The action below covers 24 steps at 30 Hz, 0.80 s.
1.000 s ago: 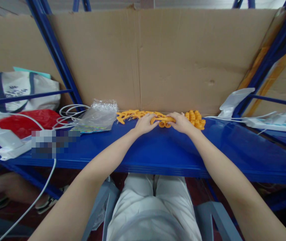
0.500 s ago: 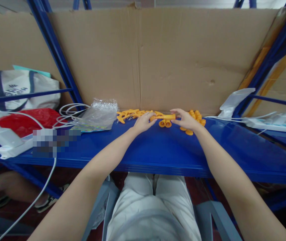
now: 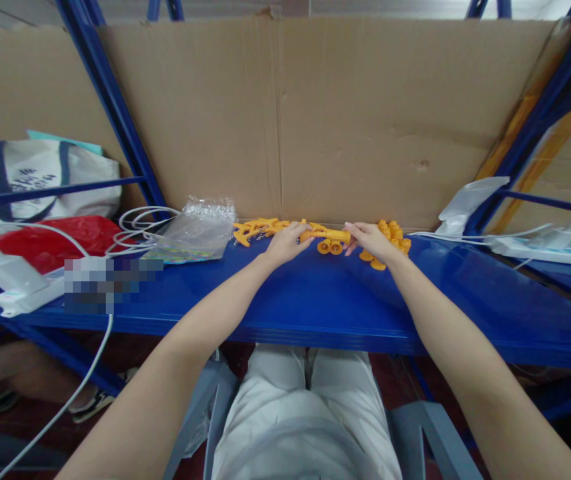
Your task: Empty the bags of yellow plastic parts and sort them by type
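Observation:
Over the back of the blue shelf, my left hand (image 3: 285, 242) is closed on the left end of an orange plastic piece (image 3: 334, 235). The piece lies roughly level, with a thin, bumpy left part and a thicker, tube-like right end. My right hand (image 3: 368, 241) has its fingertips closed at that right end; the exact grip is too small to make out. Just below the piece, two orange cup-shaped parts (image 3: 329, 247) show their round openings. Branching orange parts (image 3: 258, 229) lie beside my left hand. More round orange parts (image 3: 393, 233) stand in a group behind and beside my right hand.
A clear plastic bag (image 3: 198, 230) lies to the left, near white cables and a power strip (image 3: 30, 297). Cardboard (image 3: 340, 120) closes off the back. At right are another power strip (image 3: 540, 247) and a translucent plastic thing (image 3: 465, 207). A person's leg (image 3: 20, 370) shows lower left.
My right hand's fingers have come down and closed at the right end of the orange piece; before, they were spread around it. My left hand has stayed put.

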Motion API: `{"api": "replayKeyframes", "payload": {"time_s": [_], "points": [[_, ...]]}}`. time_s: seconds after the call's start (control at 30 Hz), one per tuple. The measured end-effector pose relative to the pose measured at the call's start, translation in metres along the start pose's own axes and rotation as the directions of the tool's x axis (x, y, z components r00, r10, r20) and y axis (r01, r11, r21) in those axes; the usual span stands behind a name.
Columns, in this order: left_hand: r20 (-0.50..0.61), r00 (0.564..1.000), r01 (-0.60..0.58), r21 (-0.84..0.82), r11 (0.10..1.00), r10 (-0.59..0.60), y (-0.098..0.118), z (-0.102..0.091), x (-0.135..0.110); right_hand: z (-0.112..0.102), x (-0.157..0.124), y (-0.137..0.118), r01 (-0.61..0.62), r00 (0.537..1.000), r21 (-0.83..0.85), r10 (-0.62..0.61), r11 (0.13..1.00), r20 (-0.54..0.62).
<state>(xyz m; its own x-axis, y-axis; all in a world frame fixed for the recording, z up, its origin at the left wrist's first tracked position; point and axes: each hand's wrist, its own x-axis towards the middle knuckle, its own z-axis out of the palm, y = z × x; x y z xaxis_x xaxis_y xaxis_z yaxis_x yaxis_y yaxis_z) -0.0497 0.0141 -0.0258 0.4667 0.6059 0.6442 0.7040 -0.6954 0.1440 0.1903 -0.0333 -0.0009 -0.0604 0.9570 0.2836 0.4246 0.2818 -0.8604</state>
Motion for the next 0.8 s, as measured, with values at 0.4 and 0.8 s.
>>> {"api": "replayKeyframes", "payload": {"time_s": [0.4, 0.8], "points": [[-0.003, 1.000, 0.026, -0.017, 1.000, -0.026, -0.002, -0.001, 0.001, -0.007, -0.011, -0.014, -0.005, 0.994, 0.082, -0.004, 0.997, 0.111], [-0.079, 0.997, 0.002, -0.007, 1.000, -0.002, -0.003, 0.004, 0.000, 0.001, -0.012, -0.018, -0.073, 0.992, 0.035, 0.069, 0.997, 0.106]]}}
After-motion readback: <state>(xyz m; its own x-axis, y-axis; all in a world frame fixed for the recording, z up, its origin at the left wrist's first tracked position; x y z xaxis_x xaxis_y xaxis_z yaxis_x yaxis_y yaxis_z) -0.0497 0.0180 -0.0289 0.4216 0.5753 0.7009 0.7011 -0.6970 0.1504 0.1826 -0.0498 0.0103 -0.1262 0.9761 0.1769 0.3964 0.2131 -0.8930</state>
